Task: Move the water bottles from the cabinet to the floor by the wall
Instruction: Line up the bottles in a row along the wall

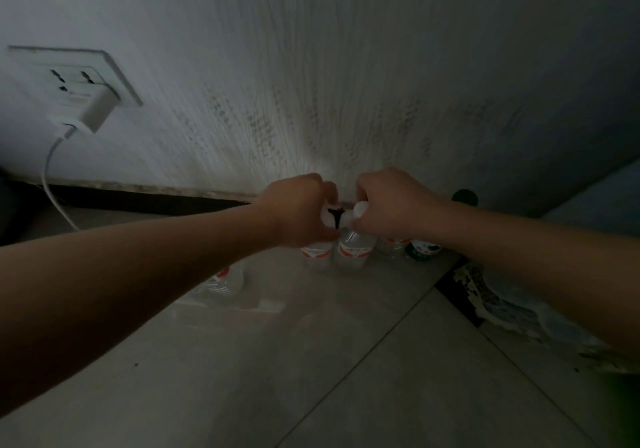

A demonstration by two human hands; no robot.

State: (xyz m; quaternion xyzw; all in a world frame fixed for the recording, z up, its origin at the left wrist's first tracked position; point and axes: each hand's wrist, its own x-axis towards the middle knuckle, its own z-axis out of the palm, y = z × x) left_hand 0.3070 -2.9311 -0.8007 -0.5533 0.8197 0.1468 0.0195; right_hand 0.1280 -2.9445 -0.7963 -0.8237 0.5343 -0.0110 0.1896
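Note:
Two clear water bottles with red-and-white labels stand side by side on the floor at the foot of the wall. My left hand (300, 209) is closed over the top of the left bottle (316, 253). My right hand (391, 205) is closed over the white cap of the right bottle (353, 252). Another clear bottle (391, 245) stands just right of them, partly hidden by my right wrist. A further red-labelled bottle (225, 281) stands to the left, partly behind my left forearm. The cabinet is out of view.
A dark green bottle (423, 249) stands at the right end of the row, near the corner. A wall socket (72, 75) holds a white charger (91, 111) whose cable hangs to the floor. Peeling wall (512, 305) runs along the right. Pale floor tiles (311, 361) lie below.

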